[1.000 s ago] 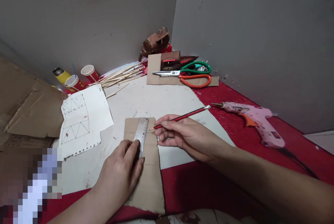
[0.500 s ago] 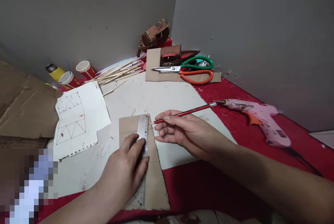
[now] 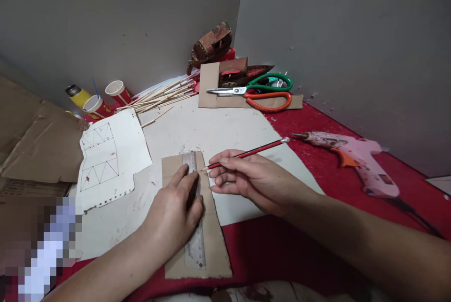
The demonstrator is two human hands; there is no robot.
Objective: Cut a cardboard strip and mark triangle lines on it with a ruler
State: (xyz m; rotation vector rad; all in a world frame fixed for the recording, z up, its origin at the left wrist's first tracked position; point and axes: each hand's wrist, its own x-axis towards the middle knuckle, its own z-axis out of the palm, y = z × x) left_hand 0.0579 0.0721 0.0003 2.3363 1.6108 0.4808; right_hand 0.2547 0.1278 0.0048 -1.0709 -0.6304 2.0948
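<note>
A clear ruler [image 3: 195,250] lies lengthwise on a tan cardboard piece [image 3: 217,245]. My left hand [image 3: 179,203] presses on the ruler, its fingers apart and touching the ruler and cardboard. Between the thumb and fingers of my right hand [image 3: 239,175] is a red and black pencil [image 3: 260,148]. The pencil's tip is by the cardboard's right side, a little right of the ruler's upper end. Part of the ruler's middle is hidden under my left hand.
Scissors [image 3: 236,90] lie on cardboard at the back. A pink glue gun [image 3: 362,161] rests at right. Wooden sticks [image 3: 162,95], two cups [image 3: 120,93], a yellow bottle [image 3: 78,96] and a drawing sheet [image 3: 130,151] are at left. Brown models [image 3: 213,43] stand behind.
The ruler has shifted left and turned slightly on the cardboard, its top now farther from the right edge. My left fingers have moved up along it. The pencil tip has come slightly left and down.
</note>
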